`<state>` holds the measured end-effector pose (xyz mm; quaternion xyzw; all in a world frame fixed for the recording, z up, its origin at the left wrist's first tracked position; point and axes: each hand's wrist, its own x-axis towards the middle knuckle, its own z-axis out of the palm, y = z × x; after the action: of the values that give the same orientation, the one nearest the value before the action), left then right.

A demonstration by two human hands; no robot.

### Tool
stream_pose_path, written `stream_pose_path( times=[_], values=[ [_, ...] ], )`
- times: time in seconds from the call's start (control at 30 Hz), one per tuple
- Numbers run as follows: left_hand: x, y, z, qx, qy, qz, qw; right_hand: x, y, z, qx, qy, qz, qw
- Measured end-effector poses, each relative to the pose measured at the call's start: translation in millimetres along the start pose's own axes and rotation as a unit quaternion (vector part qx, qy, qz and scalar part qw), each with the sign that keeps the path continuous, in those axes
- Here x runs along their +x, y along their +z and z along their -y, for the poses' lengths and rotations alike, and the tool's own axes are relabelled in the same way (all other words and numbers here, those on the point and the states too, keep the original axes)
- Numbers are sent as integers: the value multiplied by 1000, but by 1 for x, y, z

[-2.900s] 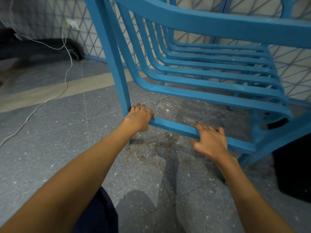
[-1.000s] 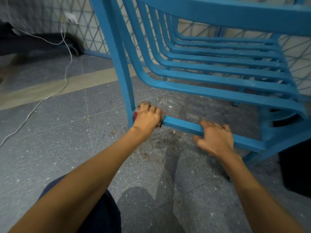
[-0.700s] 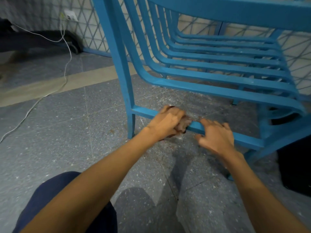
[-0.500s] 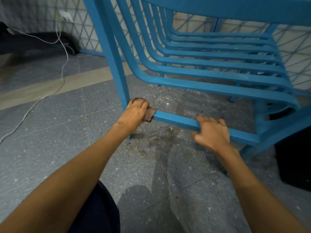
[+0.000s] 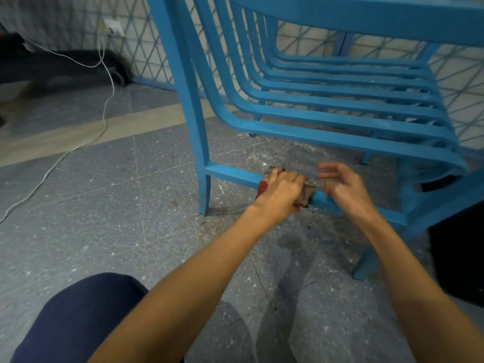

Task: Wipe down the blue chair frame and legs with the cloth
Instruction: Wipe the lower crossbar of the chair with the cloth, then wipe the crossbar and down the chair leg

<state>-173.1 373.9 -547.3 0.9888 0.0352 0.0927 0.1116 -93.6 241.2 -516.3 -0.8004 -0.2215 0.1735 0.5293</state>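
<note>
The left hand [image 5: 282,191] closes its grip around a reddish cloth [image 5: 262,188], pressed on the blue chair [image 5: 340,138] at its low crossbar [image 5: 230,174]. The crossbar runs lengthwise from the leg [image 5: 201,153] rightward. The right hand [image 5: 345,189], loose and holding nothing, is just right of the cloth.

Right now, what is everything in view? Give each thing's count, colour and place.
chair: one, blue, on the floor ahead
cloth: one, reddish-brown, on the chair's low rail
cable: one, white, across the floor at left
socket: one, white, wall at upper left
dark shapes: two, black, by the left wall and at the right edge; unclear what
floor: grey speckled, beige strip
knee: one, dark blue trousers, bottom left
left hand: grips the cloth
right hand: open, beside the cloth
</note>
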Motion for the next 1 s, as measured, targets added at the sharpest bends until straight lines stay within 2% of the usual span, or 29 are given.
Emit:
stream_pose_path(
  times=[0.1,0.17,0.2,0.27,0.33,0.37,0.47,0.53,0.6,0.67,0.73,0.8,0.9,1.0],
  values=[
    [-17,-41,14,-210,-19,27,977,0,11,6,-27,-14,-18,999],
    [-36,-68,37,-277,-57,35,959,-5,29,17,-96,-62,3,993],
    [-45,-78,48,-298,-79,33,951,-8,43,21,-166,-94,32,981],
    [-58,-91,69,-319,-136,0,938,-9,71,24,-362,-135,101,917],
    [-62,-104,87,-282,-209,-52,935,-7,88,20,-497,-166,104,845],
    [-63,-110,96,-250,-241,-73,935,-5,89,19,-509,-176,94,837],
    [-71,-125,127,-193,-304,-119,925,-5,84,11,-471,-189,84,858],
    [-77,-126,147,-230,-323,-147,906,-10,83,6,-432,-232,66,869],
    [-81,-123,163,-307,-314,-176,881,-13,95,11,-395,-326,47,858],
    [-78,-119,166,-349,-276,-182,877,-13,119,29,-388,-429,56,814],
    [-73,-115,161,-385,-237,-183,873,-3,148,50,-421,-508,77,747],
    [-69,-111,156,-416,-226,-178,863,17,177,58,-490,-523,98,690],
    [-67,-107,157,-457,-230,-174,841,39,198,45,-563,-494,128,650],
    [-67,-110,161,-460,-216,-171,844,33,179,18,-591,-518,111,608]
  ],
)
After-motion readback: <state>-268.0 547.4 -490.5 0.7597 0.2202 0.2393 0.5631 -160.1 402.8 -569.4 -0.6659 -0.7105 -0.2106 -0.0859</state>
